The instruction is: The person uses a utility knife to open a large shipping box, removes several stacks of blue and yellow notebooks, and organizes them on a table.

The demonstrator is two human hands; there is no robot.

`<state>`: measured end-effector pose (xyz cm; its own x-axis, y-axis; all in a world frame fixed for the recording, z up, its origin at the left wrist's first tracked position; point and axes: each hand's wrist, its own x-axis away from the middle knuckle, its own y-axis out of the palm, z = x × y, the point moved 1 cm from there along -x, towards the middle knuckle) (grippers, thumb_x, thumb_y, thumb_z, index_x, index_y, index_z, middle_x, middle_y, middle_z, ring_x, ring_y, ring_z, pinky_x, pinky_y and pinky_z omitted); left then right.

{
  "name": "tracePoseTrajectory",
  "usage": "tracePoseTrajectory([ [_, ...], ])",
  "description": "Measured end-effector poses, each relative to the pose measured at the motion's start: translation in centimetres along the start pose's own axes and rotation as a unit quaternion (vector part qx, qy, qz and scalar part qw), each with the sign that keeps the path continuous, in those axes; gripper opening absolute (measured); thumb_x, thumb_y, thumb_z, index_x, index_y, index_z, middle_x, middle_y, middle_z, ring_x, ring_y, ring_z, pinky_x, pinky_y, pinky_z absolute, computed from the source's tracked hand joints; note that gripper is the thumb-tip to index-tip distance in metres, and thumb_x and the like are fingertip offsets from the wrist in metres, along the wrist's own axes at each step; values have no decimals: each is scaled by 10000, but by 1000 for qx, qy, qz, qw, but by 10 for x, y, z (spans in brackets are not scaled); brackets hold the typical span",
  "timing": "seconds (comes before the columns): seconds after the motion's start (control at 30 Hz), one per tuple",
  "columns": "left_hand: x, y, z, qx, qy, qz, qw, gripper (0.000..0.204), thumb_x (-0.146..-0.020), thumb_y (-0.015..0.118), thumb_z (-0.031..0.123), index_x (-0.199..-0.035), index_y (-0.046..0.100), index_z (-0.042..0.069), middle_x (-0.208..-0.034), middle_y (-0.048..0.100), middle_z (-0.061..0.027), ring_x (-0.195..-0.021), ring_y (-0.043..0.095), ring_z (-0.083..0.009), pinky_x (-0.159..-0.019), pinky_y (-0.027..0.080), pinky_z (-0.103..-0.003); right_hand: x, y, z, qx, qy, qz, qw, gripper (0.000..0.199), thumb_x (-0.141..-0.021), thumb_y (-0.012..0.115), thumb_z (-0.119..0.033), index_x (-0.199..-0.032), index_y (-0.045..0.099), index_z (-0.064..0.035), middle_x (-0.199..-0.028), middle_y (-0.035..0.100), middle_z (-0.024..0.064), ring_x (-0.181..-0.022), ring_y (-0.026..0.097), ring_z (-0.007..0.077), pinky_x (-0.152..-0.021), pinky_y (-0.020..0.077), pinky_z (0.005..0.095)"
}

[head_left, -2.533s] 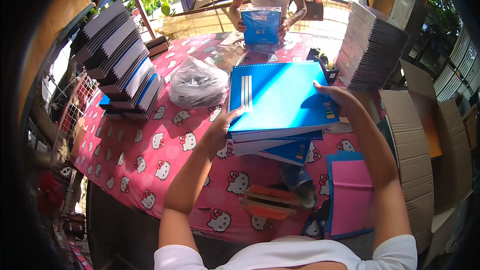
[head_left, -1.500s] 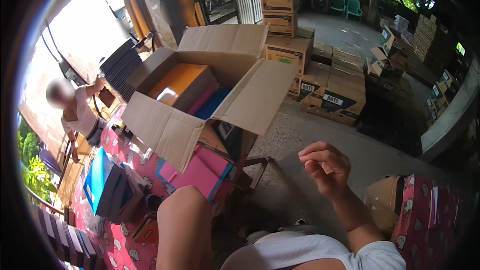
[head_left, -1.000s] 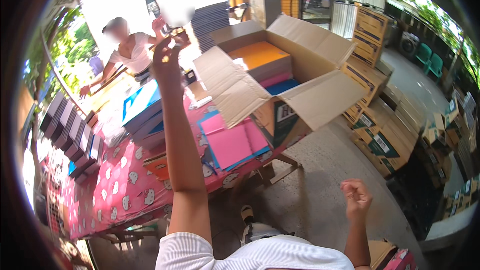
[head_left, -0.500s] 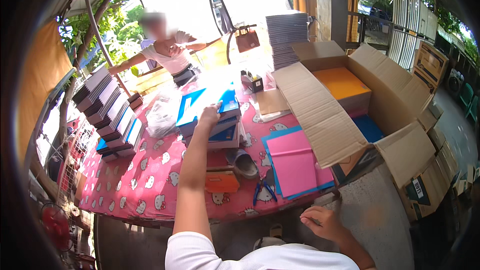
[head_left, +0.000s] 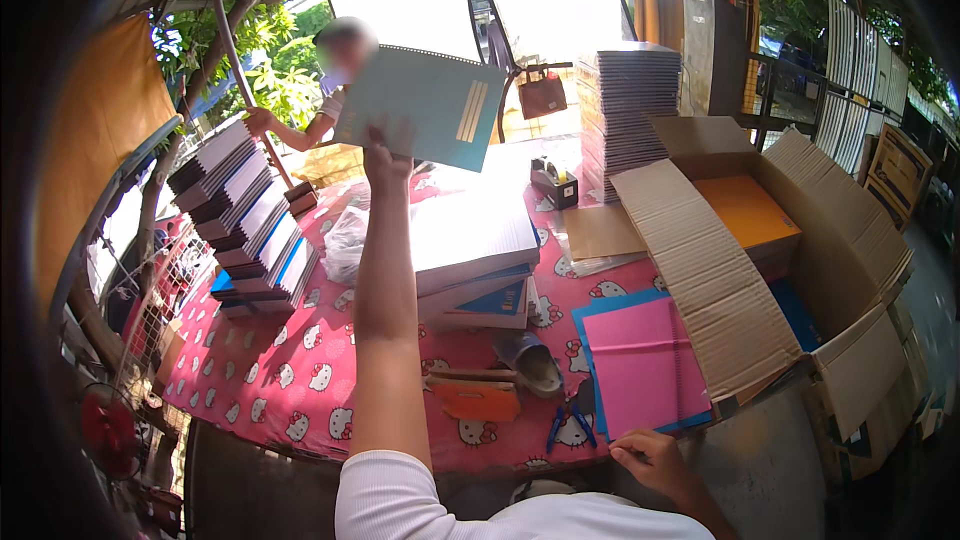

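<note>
My left hand [head_left: 387, 155] reaches forward over the table and grips the lower edge of a teal-blue spiral notebook [head_left: 430, 105]. The notebook is raised, with its coil along the top and a pale label panel on its cover. Beneath it, a stack of notebooks [head_left: 480, 285] lies on the table, a white page uppermost and some blue covers showing lower down. My right hand [head_left: 655, 462] hovers at the table's near edge, fingers loosely curled, with nothing seen in it. Close by lie a pink spiral notebook [head_left: 640, 360] on blue ones and a pair of blue-handled pliers [head_left: 572, 429].
A patterned pink cloth [head_left: 270, 380] covers the table. Tall notebook stacks stand at left [head_left: 250, 225] and back right [head_left: 635, 120]. An open carton [head_left: 700, 270] fills the right. A tape dispenser [head_left: 555, 183], orange pouch [head_left: 478, 400] and cup [head_left: 535, 365] sit nearby. Another person [head_left: 325, 120] stands opposite.
My left hand has lifted the blue notebook up off the stack, uncovering a white page. My right hand has shifted slightly and curled its fingers more. The whole view has swung a little left.
</note>
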<state>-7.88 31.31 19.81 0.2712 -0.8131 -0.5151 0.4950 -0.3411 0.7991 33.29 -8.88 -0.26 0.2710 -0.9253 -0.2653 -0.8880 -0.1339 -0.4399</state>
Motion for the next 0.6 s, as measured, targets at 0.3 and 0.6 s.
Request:
tracePoseTrajectory([
  [0.3, -25, -74, -28, -504, 328, -39, 798, 405, -889, 545, 177, -1238, 406, 26, -1202, 451, -129, -1090, 488, -264, -900, 455, -348, -11, 9, 7, -2, 14, -20, 1000, 120, -797, 661, -134, -846, 656, -25, -808, 646, 103, -635, 611, 183, -550, 480, 271],
  [0.6, -21, -50, -47, 54, 117, 31, 991, 331, -937, 456, 233, -1253, 411, 145, -1237, 444, -39, -1151, 451, -229, -956, 425, -369, -17, 3, 12, 18, 32, -4, 999, 123, -794, 660, -124, -838, 649, -9, -787, 638, 106, -635, 606, 192, -544, 467, 278],
])
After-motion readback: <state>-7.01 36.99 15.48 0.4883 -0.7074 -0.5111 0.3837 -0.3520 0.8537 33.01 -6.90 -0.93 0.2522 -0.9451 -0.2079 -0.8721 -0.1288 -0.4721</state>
